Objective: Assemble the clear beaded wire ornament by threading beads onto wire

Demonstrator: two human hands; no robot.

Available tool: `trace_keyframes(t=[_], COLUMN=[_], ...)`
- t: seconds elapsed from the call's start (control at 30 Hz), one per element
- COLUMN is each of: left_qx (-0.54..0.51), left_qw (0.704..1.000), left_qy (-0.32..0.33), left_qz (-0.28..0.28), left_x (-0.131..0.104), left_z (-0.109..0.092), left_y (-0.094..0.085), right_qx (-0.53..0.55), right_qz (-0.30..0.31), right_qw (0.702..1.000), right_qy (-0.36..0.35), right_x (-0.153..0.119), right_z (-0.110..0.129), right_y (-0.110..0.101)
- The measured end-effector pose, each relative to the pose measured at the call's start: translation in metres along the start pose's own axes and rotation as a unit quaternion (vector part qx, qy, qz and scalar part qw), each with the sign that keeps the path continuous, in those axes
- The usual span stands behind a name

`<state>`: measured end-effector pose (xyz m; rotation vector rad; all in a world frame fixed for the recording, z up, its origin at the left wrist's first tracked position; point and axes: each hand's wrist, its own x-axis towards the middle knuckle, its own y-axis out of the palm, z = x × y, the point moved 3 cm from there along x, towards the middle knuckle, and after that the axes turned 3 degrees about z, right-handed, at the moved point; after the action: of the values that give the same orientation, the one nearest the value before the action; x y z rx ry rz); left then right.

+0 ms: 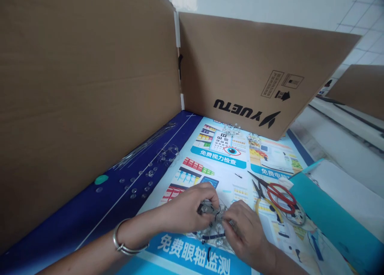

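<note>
Low in the middle of the head view, a tangled piece of clear beads and thin wire (216,232) lies between my two hands, with some dark strips in it. My left hand (195,207), wearing a silver bangle (115,239) at the wrist, pinches its upper left side with bent fingers. On the other side, my right hand (244,231) has its thumb and fingers closed at the right edge of the same piece. My fingertips partly hide what exactly each one grips. Loose clear beads (133,190) are scattered to the left on the dark blue surface.
Red-handled scissors (280,195) and yellow-handled pliers (268,205) lie to the right, by a teal-and-white box (333,211). Cardboard panels (240,67) stand behind and left. Wire lengths (144,145), a green disc (101,180) and more beaded pieces (232,130) rest on the printed sheet and table.
</note>
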<state>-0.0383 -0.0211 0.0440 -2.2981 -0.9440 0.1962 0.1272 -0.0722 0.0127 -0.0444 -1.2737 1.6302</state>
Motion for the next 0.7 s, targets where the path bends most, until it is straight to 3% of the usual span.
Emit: trace_keyframes(t=[0.27,0.7], left_qx=[0.138,0.273], left_qw=[0.988,0.961], left_qy=[-0.033,-0.005], left_qz=[-0.062,-0.049], left_x=[-0.007,-0.012], left_z=[-0.008,-0.032], left_y=[0.012,0.011], right_qx=[0.029,-0.004], right_qz=[-0.013,-0.01], right_qw=[0.999,1.0], right_qy=[0.01,0.018], right_x=[-0.003,-0.004], right_z=[0.001,0.005], right_y=[0.001,0.002])
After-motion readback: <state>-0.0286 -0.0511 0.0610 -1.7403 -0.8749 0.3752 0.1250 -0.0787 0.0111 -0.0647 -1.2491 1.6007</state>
